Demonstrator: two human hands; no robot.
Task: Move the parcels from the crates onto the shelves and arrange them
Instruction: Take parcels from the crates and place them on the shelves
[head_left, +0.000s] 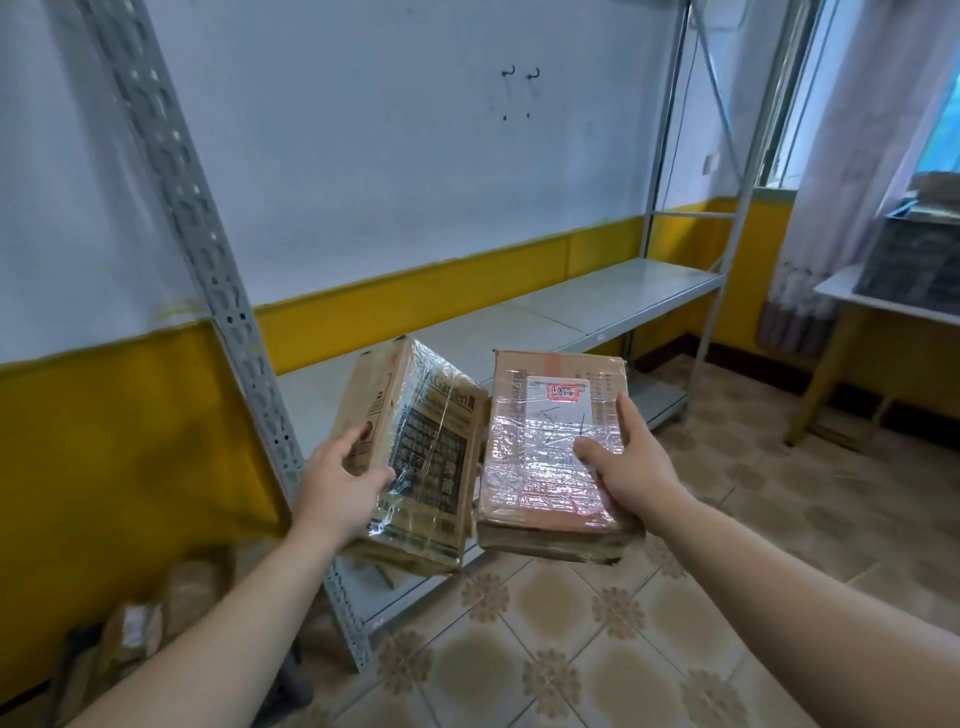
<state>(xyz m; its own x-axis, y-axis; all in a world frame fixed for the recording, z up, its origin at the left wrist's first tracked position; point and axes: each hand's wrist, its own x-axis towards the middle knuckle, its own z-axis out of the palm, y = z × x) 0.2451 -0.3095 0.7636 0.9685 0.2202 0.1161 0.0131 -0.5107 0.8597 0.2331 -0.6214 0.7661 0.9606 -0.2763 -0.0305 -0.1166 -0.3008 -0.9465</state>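
White-over-yellow walls (395, 197) ran behind a grey metal rack (197, 234), whose lower shelf (597, 306) stretched away to the right above a patterned tile floor (571, 634). At the far right a pale surface (852, 301) carried a dark crate (914, 260), too blurred to see into. More brown parcels (182, 587) lay low at the left, beside the rack's foot.

Both bare forearms reached forward from the bottom corners, and each hand carried one box in the air in front of the shelf, with neither box resting on it.

The left grip (343, 480) was wrapped round the near end of a printed parcel (431, 415). Its thumb lay across the taped, dark-printed face and its fingers curled onto the brown side panel. This box was tilted, far end raised and printed face turned to the right.

The right grip (631, 467) clasped a labelled parcel (545, 431) at its near right corner. The thumb pressed down on the shiny taped top and the index finger lay straight along the right edge. The other fingers were hidden underneath. This box was held nearly flat with its label facing up.

The two boxes were just beside each other, and whether they touched could not be told.
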